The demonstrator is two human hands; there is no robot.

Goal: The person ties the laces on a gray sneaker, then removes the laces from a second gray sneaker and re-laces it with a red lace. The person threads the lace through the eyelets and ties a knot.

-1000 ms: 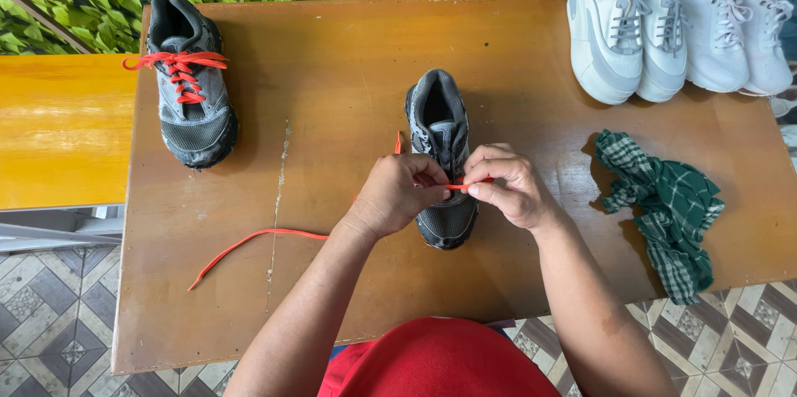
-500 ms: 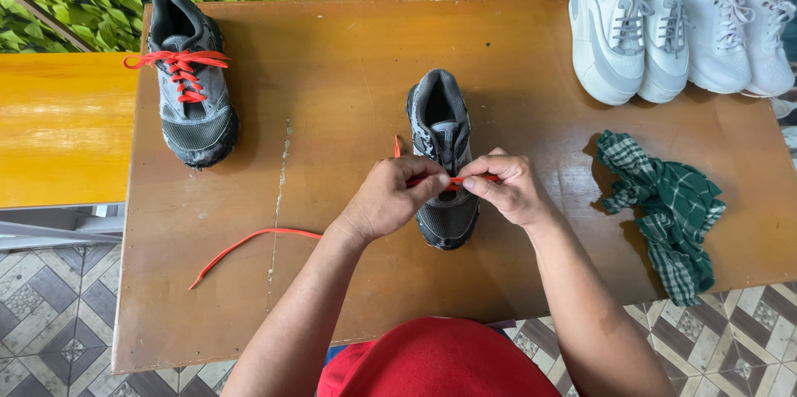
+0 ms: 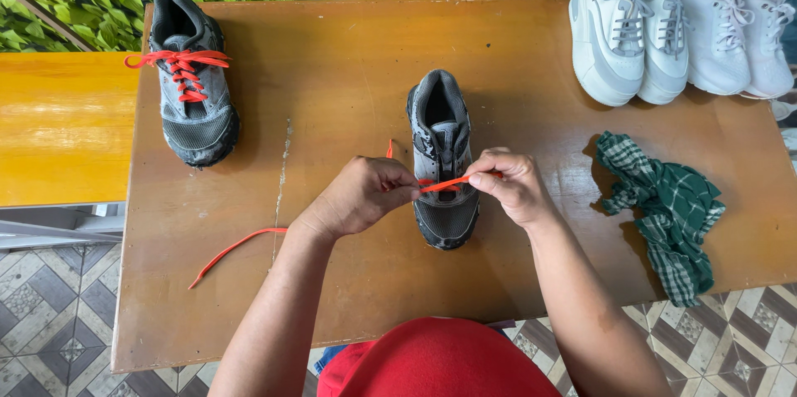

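Head view: at frame centre on the desk [image 3: 349, 81], the left hand [image 3: 361, 193] and right hand [image 3: 510, 185] are pinching the orange lace [image 3: 444, 184] in a closed grip across the grey shoe [image 3: 444, 164], threading the lower eyelets; feeding the next eyelet likely needs a steady tip.

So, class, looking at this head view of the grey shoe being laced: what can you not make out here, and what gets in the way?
- Which eyelet of the grey shoe the orange lace passes through: hidden by the left hand and right hand.
- Lace ends: inside the fingers.
- Far-right white shoe: cut off by the frame edge.
- Front table edge: partly hidden by the arms and red cap.
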